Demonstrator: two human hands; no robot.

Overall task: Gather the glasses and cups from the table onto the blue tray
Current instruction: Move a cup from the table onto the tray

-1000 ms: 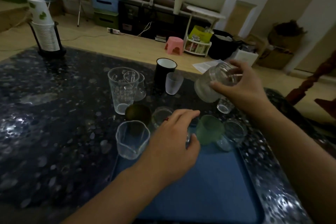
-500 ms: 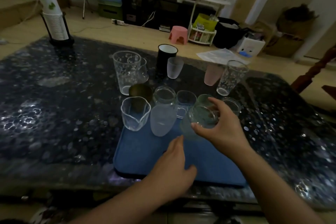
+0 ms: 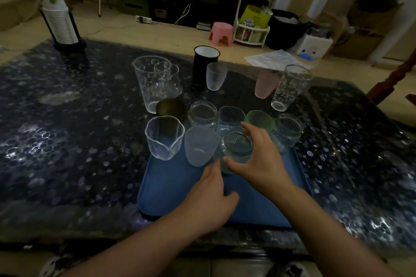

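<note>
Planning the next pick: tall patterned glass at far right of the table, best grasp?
Wrap the tall patterned glass around its mid-wall from the right: it stands upright, tapering toward the base, and the pink cup crowds its left side.

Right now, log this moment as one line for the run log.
phase: placing | right hand: grips clear jar over blue tray | left hand: open over tray | off tray: pink cup, black mug
</note>
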